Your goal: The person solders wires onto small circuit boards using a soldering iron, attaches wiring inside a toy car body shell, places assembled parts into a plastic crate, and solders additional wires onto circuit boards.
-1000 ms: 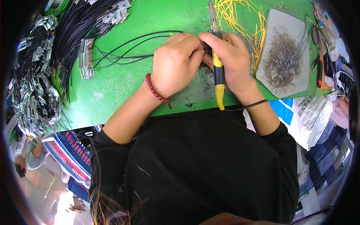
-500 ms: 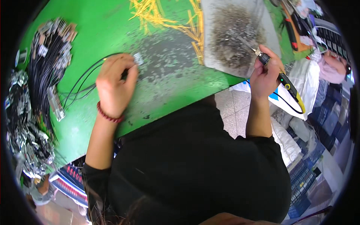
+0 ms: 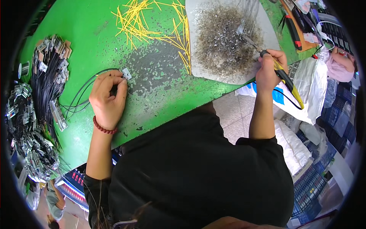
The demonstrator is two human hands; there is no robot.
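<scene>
My left hand [image 3: 106, 93] rests on the green worktable, its fingertips closed round a thin black cable [image 3: 82, 89]. A small silver metal connector [image 3: 126, 74] sticks out just past those fingertips. My right hand [image 3: 270, 70] grips a yellow and black soldering iron [image 3: 284, 76] like a pen. Its metal tip points up and left over a grey sheet [image 3: 196, 70] spotted with dark residue and solder bits. Blurred silvery streaks [image 3: 249, 19] show beside the tip; what they are I cannot tell. Whether the tip touches the sheet is unclear.
Thin yellow tubes [image 3: 133, 23] lie scattered at the far middle. Bundled black cables [image 3: 47, 76] and a heap of silver connectors [image 3: 36, 152] fill the left side. Tools, among them red-handled pliers [image 3: 293, 34], lie far right. White sacks [image 3: 301, 84] stand beyond the table's right edge.
The whole view has shifted, so the table's things appear further left and lower. The soldering iron's tip has moved slightly across the sheet. Both hands keep their holds.
</scene>
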